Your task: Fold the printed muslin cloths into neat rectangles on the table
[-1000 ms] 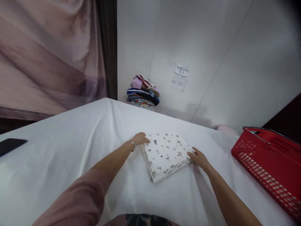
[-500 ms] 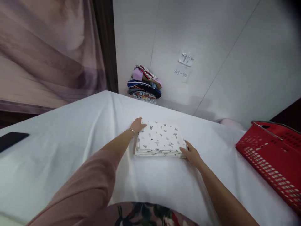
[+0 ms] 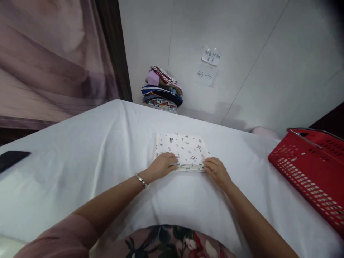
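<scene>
A folded white cloth (image 3: 185, 147) with small dark prints lies square on the white-covered table (image 3: 80, 150). My left hand (image 3: 161, 165) rests on its near left corner, fingers curled over the edge. At the near right corner my right hand (image 3: 216, 171) grips the stacked layers in the same way. Both hands pinch the near edge of the folded cloth. A thin bracelet circles my left wrist.
A red plastic basket (image 3: 309, 172) with a metal handle stands at the right. A stack of folded colourful clothes (image 3: 162, 91) sits at the table's far edge by the wall. A dark phone (image 3: 12, 157) lies far left. Paper notes (image 3: 209, 64) hang on the wall.
The folded cloth has been turned square and pushed slightly away. My left hand came from its far left corner to the near left corner; my right hand shifted onto the near edge.
</scene>
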The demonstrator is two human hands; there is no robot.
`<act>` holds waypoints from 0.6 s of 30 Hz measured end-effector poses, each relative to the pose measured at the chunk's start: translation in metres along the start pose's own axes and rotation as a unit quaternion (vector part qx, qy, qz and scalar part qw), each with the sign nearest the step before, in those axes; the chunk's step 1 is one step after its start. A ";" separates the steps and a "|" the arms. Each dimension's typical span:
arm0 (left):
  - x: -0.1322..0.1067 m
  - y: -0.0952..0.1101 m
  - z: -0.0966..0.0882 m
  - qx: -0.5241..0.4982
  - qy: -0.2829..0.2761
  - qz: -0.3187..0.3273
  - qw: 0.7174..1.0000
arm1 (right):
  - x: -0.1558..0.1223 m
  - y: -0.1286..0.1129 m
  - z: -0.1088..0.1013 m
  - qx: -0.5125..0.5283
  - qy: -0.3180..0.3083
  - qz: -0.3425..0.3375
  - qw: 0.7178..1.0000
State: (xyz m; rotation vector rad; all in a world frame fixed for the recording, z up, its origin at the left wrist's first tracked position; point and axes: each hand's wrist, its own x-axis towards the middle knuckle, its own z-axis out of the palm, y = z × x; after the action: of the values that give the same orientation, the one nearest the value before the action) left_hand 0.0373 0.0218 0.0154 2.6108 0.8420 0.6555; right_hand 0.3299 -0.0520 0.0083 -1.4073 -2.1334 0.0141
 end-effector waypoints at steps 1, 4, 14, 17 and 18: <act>0.000 0.000 0.002 0.004 -0.007 -0.003 1.000 | 0.001 0.001 0.001 -0.004 -0.005 0.003 1.000; 0.000 -0.002 0.006 0.008 -0.011 -0.018 1.000 | 0.000 0.004 0.006 -0.001 -0.002 0.021 1.000; -0.001 0.005 0.006 0.023 0.011 -0.022 0.999 | -0.004 0.008 0.013 0.011 0.008 0.043 0.999; -0.002 0.007 0.006 0.050 0.007 -0.020 0.999 | -0.005 0.007 0.015 0.003 0.019 0.036 0.999; -0.003 0.008 0.007 0.059 0.006 -0.017 0.998 | -0.005 0.007 0.015 0.001 0.020 0.034 0.999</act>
State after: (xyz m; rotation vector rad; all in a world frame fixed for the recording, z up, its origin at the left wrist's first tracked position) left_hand 0.0423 0.0126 0.0123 2.6934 0.9545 0.6314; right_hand 0.3301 -0.0489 -0.0088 -1.4675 -2.0510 0.0136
